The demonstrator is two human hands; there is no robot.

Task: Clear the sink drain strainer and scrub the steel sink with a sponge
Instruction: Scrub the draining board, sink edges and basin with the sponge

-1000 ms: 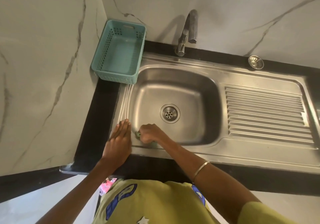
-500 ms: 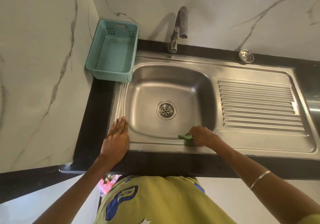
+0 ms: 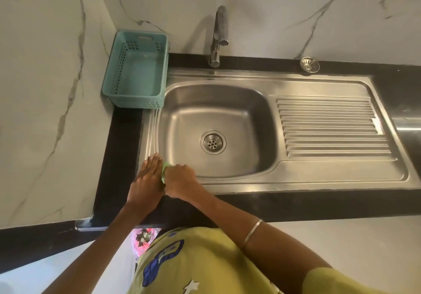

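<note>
Right hand: fingers curled round a green sponge, pressed on the front left rim of the steel sink; left hand: fingers straight and together, flat on that rim, touching the sponge; strainer lay on the black table behind the drainboard; teal basket stood beside the tap.

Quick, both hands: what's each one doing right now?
Left hand: open, flat on the sink rim.
Right hand: gripping the green sponge.
</note>
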